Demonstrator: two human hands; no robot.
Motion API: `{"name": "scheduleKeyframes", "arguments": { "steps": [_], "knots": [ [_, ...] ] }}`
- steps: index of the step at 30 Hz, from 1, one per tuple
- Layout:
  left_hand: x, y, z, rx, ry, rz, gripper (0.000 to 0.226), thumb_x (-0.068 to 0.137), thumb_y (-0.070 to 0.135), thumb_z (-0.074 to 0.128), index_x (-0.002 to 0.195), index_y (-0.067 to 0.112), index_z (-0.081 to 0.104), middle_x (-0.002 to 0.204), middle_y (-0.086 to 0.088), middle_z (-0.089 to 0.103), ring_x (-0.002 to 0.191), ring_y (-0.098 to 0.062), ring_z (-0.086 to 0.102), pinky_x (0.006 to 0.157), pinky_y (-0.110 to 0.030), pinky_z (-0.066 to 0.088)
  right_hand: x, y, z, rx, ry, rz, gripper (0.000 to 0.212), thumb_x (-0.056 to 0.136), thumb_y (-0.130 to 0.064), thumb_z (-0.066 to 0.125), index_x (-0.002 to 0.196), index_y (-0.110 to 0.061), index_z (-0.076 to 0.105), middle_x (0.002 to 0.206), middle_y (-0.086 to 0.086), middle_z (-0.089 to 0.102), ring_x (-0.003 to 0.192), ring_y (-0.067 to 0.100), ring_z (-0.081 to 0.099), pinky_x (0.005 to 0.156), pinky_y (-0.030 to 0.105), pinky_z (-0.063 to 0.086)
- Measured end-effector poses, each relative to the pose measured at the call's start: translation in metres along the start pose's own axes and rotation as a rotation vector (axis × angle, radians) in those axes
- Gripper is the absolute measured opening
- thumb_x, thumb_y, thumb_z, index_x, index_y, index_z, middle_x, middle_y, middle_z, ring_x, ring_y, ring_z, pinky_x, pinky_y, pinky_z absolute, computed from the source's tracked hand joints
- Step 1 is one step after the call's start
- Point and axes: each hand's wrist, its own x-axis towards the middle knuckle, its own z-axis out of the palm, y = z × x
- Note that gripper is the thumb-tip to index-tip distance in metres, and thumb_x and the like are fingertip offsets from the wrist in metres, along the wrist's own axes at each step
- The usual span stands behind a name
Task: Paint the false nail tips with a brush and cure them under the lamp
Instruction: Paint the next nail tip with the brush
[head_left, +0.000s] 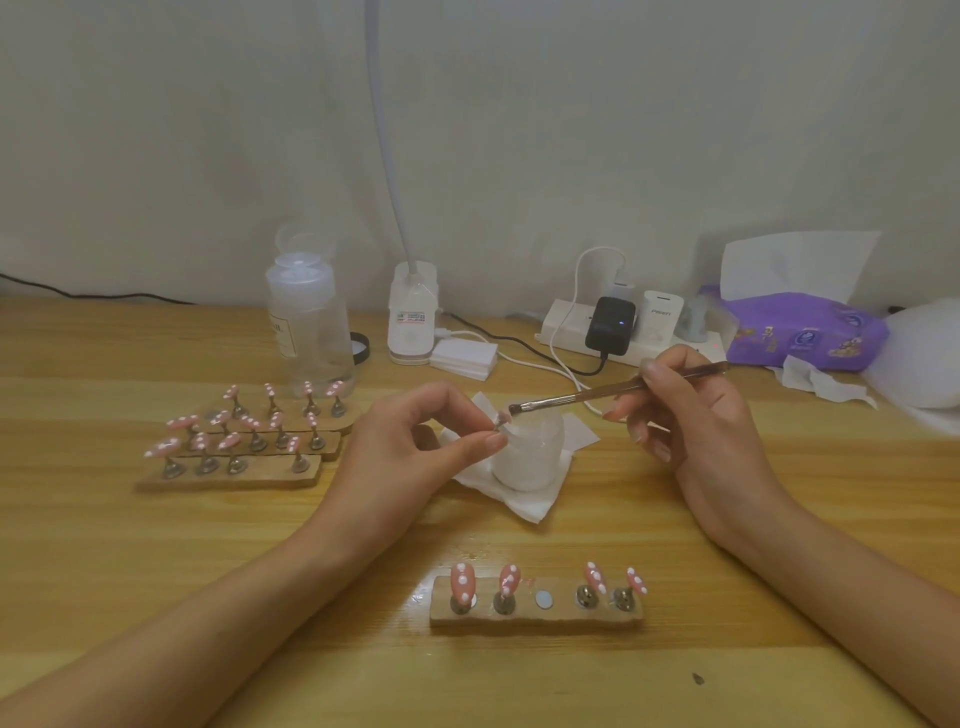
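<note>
My left hand pinches a small pink nail tip on its stand over a white jar. My right hand grips a thin brush, its dark bristles touching that nail tip. Near me lies a wooden holder strip carrying several pink nail tips with white dots and one bare magnet spot in the middle. To the left, three more wooden strips hold several dotted pink tips. A white gooseneck lamp stands at the back of the table.
The jar sits on a white tissue. A clear bottle stands at the back left. A power strip with chargers, cables, a purple tissue pack and crumpled tissue lie at the back right.
</note>
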Motion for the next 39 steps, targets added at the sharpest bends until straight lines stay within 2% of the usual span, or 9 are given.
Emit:
{"name": "scheduleKeyframes", "arguments": {
  "steps": [5, 10, 14, 18, 22, 25, 29, 34, 39],
  "knots": [
    [0.0001, 0.0002, 0.0005, 0.003, 0.006, 0.000, 0.009, 0.077, 0.029, 0.080, 0.076, 0.025, 0.072, 0.084, 0.013, 0.072, 0.052, 0.002, 0.048, 0.056, -0.014, 0.044, -0.0007, 0.0000, 0.0009, -0.026, 0.011, 0.021, 0.017, 0.089, -0.028, 0.057, 0.079, -0.016, 0.050, 0.069, 0.009, 0.072, 0.049, 0.010, 0.053, 0.042, 0.017, 0.036],
    [0.0003, 0.0006, 0.0004, 0.009, 0.010, -0.012, 0.009, 0.078, 0.028, 0.080, 0.075, 0.026, 0.072, 0.084, 0.013, 0.072, 0.056, 0.002, 0.050, 0.059, -0.016, 0.047, -0.0015, -0.0021, 0.0024, -0.012, -0.011, 0.002, 0.019, 0.085, -0.033, 0.059, 0.079, -0.017, 0.051, 0.070, 0.009, 0.072, 0.050, 0.012, 0.054, 0.043, 0.018, 0.037],
    [-0.0003, 0.0012, 0.0006, 0.014, 0.007, -0.004, 0.009, 0.078, 0.026, 0.080, 0.076, 0.024, 0.072, 0.083, 0.013, 0.072, 0.055, 0.002, 0.049, 0.057, -0.016, 0.046, -0.0002, 0.0001, -0.0002, -0.022, 0.032, 0.036, 0.018, 0.095, -0.023, 0.055, 0.079, -0.016, 0.050, 0.068, 0.007, 0.072, 0.048, 0.010, 0.052, 0.041, 0.017, 0.035],
    [0.0000, 0.0008, 0.0003, 0.010, -0.001, 0.002, 0.009, 0.078, 0.027, 0.080, 0.077, 0.024, 0.072, 0.084, 0.012, 0.072, 0.052, 0.001, 0.046, 0.055, -0.015, 0.044, -0.0008, -0.0018, 0.0024, -0.010, -0.013, 0.036, 0.019, 0.087, -0.031, 0.057, 0.078, -0.016, 0.050, 0.069, 0.007, 0.072, 0.049, 0.010, 0.052, 0.042, 0.017, 0.036],
    [0.0003, -0.0007, 0.0003, 0.006, -0.002, 0.012, 0.009, 0.078, 0.027, 0.080, 0.076, 0.025, 0.072, 0.082, 0.012, 0.072, 0.050, 0.000, 0.043, 0.051, -0.012, 0.039, -0.0003, -0.0006, 0.0010, -0.020, 0.034, 0.042, 0.019, 0.094, -0.023, 0.055, 0.078, -0.016, 0.049, 0.068, 0.007, 0.072, 0.047, 0.009, 0.050, 0.041, 0.017, 0.034],
    [-0.0002, -0.0012, -0.0001, 0.003, -0.004, 0.015, 0.009, 0.078, 0.029, 0.079, 0.076, 0.025, 0.072, 0.082, 0.013, 0.072, 0.050, -0.001, 0.041, 0.051, -0.013, 0.038, -0.0017, -0.0026, 0.0027, -0.008, 0.003, 0.024, 0.019, 0.088, -0.032, 0.057, 0.078, -0.017, 0.049, 0.069, 0.007, 0.072, 0.048, 0.009, 0.051, 0.042, 0.016, 0.035],
    [0.0004, -0.0010, -0.0006, 0.010, 0.000, 0.011, 0.008, 0.078, 0.030, 0.079, 0.077, 0.026, 0.072, 0.084, 0.012, 0.072, 0.051, -0.001, 0.041, 0.051, -0.014, 0.039, 0.0000, -0.0001, 0.0014, -0.032, 0.035, 0.038, 0.019, 0.096, -0.021, 0.055, 0.079, -0.016, 0.049, 0.068, 0.007, 0.072, 0.047, 0.009, 0.050, 0.041, 0.016, 0.033],
    [-0.0004, -0.0005, 0.0002, 0.016, -0.002, 0.025, 0.008, 0.080, 0.027, 0.078, 0.078, 0.023, 0.071, 0.079, 0.016, 0.070, 0.050, -0.002, 0.040, 0.050, -0.014, 0.038, -0.0016, -0.0022, 0.0032, -0.014, -0.028, 0.012, 0.020, 0.085, -0.035, 0.059, 0.078, -0.018, 0.051, 0.071, 0.008, 0.072, 0.049, 0.010, 0.052, 0.043, 0.016, 0.036],
    [0.0000, 0.0001, 0.0008, 0.019, -0.002, 0.047, 0.009, 0.082, 0.026, 0.077, 0.078, 0.022, 0.070, 0.078, 0.018, 0.068, 0.050, -0.002, 0.039, 0.050, -0.013, 0.036, 0.0000, -0.0009, 0.0005, -0.009, 0.042, 0.027, 0.019, 0.093, -0.027, 0.056, 0.078, -0.018, 0.050, 0.068, 0.006, 0.072, 0.048, 0.008, 0.050, 0.042, 0.016, 0.035]
  ]
}}
